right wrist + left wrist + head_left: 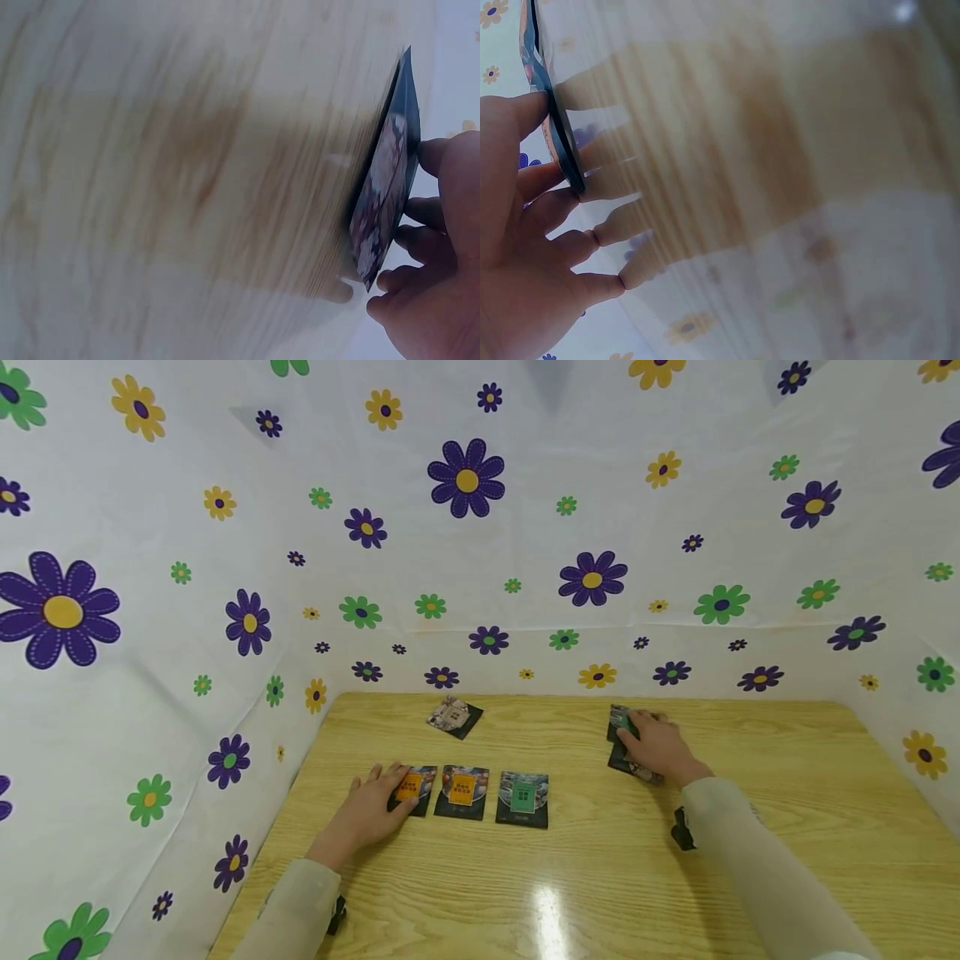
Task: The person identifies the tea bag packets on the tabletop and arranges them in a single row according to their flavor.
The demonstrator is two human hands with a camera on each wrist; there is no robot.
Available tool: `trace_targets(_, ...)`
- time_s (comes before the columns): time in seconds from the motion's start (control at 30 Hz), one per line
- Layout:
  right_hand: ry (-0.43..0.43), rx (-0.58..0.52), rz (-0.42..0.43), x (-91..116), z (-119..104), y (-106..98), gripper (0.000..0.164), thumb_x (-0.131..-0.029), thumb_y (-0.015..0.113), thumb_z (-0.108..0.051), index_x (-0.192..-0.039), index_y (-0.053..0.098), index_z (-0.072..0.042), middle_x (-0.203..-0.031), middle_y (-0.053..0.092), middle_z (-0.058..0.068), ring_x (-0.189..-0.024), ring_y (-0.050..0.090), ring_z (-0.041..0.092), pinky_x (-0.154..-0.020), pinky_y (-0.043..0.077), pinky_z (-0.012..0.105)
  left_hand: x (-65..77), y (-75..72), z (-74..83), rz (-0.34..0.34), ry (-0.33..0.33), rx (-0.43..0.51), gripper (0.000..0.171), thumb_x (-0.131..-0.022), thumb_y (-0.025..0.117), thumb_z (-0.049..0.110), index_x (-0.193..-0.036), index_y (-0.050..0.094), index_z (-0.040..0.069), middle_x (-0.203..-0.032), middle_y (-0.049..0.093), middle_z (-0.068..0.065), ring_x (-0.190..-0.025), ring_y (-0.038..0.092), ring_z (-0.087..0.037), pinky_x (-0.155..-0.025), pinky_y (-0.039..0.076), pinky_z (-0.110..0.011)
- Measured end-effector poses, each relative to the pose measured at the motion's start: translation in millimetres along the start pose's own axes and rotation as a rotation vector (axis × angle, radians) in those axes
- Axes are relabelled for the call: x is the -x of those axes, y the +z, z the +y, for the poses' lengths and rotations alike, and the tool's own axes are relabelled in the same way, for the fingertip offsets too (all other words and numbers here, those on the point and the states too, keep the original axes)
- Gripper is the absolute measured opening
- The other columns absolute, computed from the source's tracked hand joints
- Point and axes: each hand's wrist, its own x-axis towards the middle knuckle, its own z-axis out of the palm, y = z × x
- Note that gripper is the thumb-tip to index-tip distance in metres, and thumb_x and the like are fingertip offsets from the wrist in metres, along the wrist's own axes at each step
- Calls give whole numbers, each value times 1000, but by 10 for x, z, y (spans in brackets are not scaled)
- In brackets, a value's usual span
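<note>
the left hand [369, 810] lies across an orange-labelled packet [423, 787] at the left end of a row of three on the desk [585, 868]. its fingers are spread and relaxed, the thumb along the packet's near side, and the left wrist view shows other fingertips touching the desk. just to the right lies a second orange packet [462, 791], then a green-labelled packet [522, 799], all three apart with narrow gaps.

well to the right and farther back, the right hand [660, 747] covers much of two overlapping packets: a green-topped packet [619, 719] on the far side and a dark patterned packet [628, 763] on the near side. thumb and fingers touch packet edges; i cannot tell whether they pinch anything.

behind the row, near the desk's far edge, a pale-labelled packet [455, 717] lies turned at an angle, touched by neither hand. light sleeves [757, 860] cover both forearms, and a dark piece [683, 829] shows below the right wrist. around the pale wood stands a white cloth [525, 435] printed with purple, yellow and green flowers.
</note>
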Motion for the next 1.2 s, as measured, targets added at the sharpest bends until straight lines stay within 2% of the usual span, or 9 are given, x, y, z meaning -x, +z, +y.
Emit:
trace_targets(0.27, -52, 8, -3, -23, -166, 61, 67, -113, 47, -38, -156, 39, 13, -158, 40, 40, -147, 30, 67, -119, 25, 78, 4, 3, 8, -3, -2, 4, 66, -109, 58, 41, -163, 40, 8, -171, 32, -20, -158, 22, -53, -121, 16, -80)
trace_targets(0.57, -94, 72, 8, 0, -349, 127, 66, -109, 55, -36, -154, 44, 11, -157, 45, 36, -147, 33, 64, -119, 28, 77, -1, 11, 3, -11, -4, 4, 67, -109, 58, 41, -164, 40, 8, -171, 32, -20, -158, 22, -53, -122, 15, -80)
trace_targets(0.87, -131, 103, -14, 87, -506, 175, 62, -111, 51, -38, -153, 48, 7, -156, 49, 32, -149, 33, 60, -121, 26, 76, -1, 16, -8, -7, -6, 1, 67, -109, 58, 43, -164, 39, 9, -171, 33, -20, -158, 22, -53, -121, 16, -80)
trace_targets(1.03, -163, 99, -28, 155, -551, 169, 59, -111, 53, -33, -154, 48, 6, -157, 49, 32, -149, 33, 59, -121, 24, 76, -4, 24, -9, -11, -5, 4, 67, -109, 57, 43, -164, 40, 9, -171, 33, -20, -158, 23, -53, -121, 16, -80)
trace_targets(1.2, -153, 98, -38, 195, -594, 159, 60, -111, 54, -34, -156, 47, 4, -157, 49, 30, -152, 31, 58, -124, 22, 74, -6, 27, -13, -10, -10, 3, 67, -109, 57, 44, -164, 39, 10, -171, 32, -19, -159, 21, -52, -122, 15, -80)
